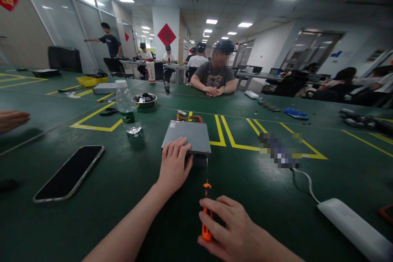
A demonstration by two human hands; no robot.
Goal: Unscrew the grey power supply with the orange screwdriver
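A grey metal power supply unit [196, 132] lies flat on the green table in front of me, its bundle of coloured wires [192, 118] at the far side. My left hand [172, 166] grips its near left part, fingers on the top face and thumb over the near edge. Between the fingers of my right hand [231, 225] is a screwdriver [206, 231] with an orange handle. Its thin shaft points away from me and reaches the unit's near right corner. Whether the tip sits in a screw is too small to tell.
A water bottle [128, 108] stands left of the unit, with a metal bowl [145, 99] behind it. A phone [70, 172] lies at left, a white power strip [353, 225] at right. Another person's hand [12, 120] shows at the left edge; a person [215, 75] sits opposite.
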